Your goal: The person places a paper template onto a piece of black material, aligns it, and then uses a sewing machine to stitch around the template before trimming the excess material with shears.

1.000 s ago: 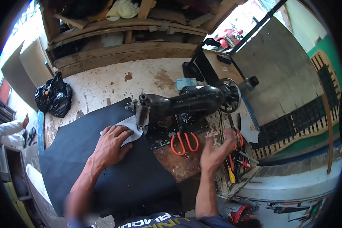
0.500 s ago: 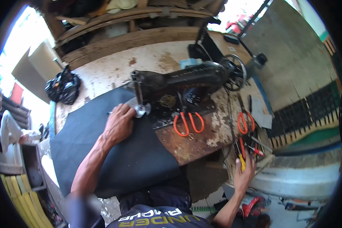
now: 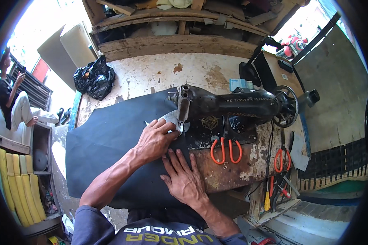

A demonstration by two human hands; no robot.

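My left hand (image 3: 153,141), fingers curled, grips a small pale piece (image 3: 172,116) on top of a large black sheet (image 3: 106,147), right beside the needle end of the black sewing machine (image 3: 227,104). My right hand (image 3: 183,181) lies flat on the sheet’s right part, fingers apart and just below the left one. Orange-handled scissors (image 3: 226,151) rest at the machine’s bed, their blades partly under it. Exactly how the pale piece sits under the presser foot is hidden.
A person (image 3: 16,106) sits at far left, above stacked yellow foam strips (image 3: 20,183). A black plastic bag (image 3: 93,79) lies at the back left. More scissors (image 3: 282,161) and a yellow-handled screwdriver (image 3: 267,202) sit at the right edge. Wooden shelving (image 3: 176,43) spans the back.
My right hand has come back leftward from the tools at the right edge onto the black sheet. My left hand stays at the pale piece. The whole view has shifted.
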